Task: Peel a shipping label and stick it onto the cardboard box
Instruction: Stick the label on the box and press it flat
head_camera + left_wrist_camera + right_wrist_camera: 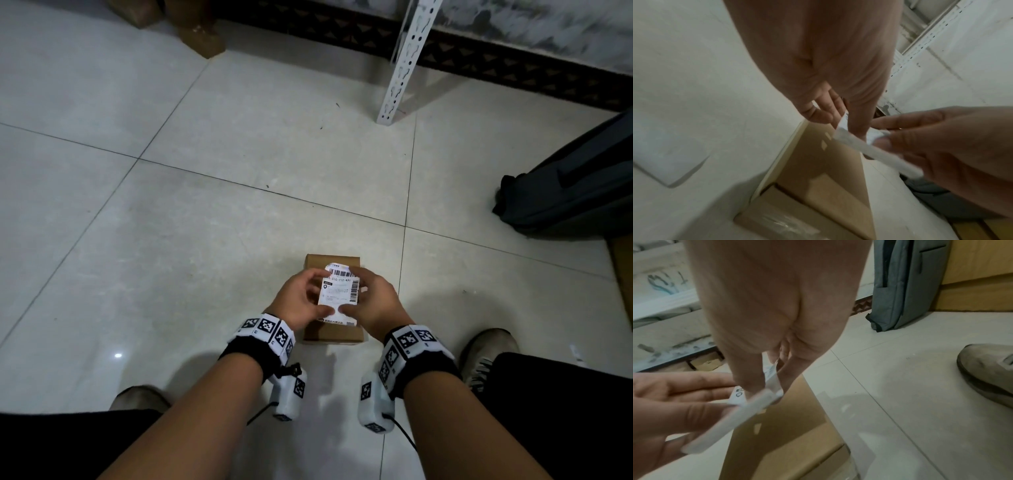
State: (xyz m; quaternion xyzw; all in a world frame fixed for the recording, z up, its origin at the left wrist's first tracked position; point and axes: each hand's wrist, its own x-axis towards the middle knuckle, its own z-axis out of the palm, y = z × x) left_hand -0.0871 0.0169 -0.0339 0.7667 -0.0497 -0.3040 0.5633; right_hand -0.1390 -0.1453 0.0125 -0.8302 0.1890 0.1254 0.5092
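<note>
The floor is laid with large pale glossy tiles split by thin dark grout lines, and a small bright glint of light sits on one tile at the left. A dark patterned skirting band runs along the foot of the far wall. A white perforated metal upright stands on the tiles near it. A grey bag lies at the right, and brown cartons sit at the top left.
</note>
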